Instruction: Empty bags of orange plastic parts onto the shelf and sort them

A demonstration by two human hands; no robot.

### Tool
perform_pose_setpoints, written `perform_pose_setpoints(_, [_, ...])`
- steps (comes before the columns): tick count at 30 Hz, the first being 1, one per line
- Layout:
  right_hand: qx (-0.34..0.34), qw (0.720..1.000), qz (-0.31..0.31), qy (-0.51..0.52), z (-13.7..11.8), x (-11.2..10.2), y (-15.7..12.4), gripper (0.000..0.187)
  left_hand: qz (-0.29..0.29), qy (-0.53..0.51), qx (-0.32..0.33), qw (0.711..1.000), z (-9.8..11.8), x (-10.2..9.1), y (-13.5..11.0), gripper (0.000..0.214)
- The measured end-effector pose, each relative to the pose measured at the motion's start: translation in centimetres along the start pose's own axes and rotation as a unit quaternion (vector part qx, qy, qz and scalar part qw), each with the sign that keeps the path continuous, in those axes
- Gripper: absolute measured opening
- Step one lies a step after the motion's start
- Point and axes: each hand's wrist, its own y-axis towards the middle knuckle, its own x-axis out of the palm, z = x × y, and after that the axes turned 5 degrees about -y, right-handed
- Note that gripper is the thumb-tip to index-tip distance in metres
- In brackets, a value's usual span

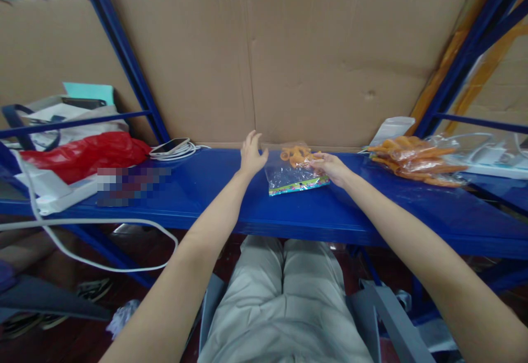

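A clear plastic bag (pixel 284 176) with a colourful printed strip along its near edge lies on the blue shelf, and orange plastic pieces (pixel 297 157) show at its far part. My right hand (pixel 332 168) is closed at the right side of the bag, its fingers on the bag and the orange pieces. Whether those pieces are inside the bag or on top, I cannot tell. Just left of the bag, my left hand (pixel 252 154) is raised with its fingers apart, holding nothing.
On the right lies a pile of bagged orange pieces (pixel 416 159). To the left are a red plastic bag (pixel 91 154), a phone (pixel 171 147) on a coiled white cable, and a white cable (pixel 103 264) hanging over the edge. Cardboard (pixel 305 60) and blue posts (pixel 124 49) enclose the blue shelf (pixel 206 187).
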Motion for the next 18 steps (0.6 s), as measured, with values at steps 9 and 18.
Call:
perform_pose_setpoints(9, [-0.16, 0.955, -0.119, -0.218, 1.3, 0.5, 0.2, 0.028, -0.282, 0.091, 0.205, 0.933, 6.4, 0.9, 0.5, 0.052])
perform_pose_setpoints(18, [-0.274, 0.905, -0.136, -0.296, 1.5, 0.2, 0.6, 0.031, -0.509, 0.179, 0.106, 0.835, 7.3, 1.7, 4.1, 0.033])
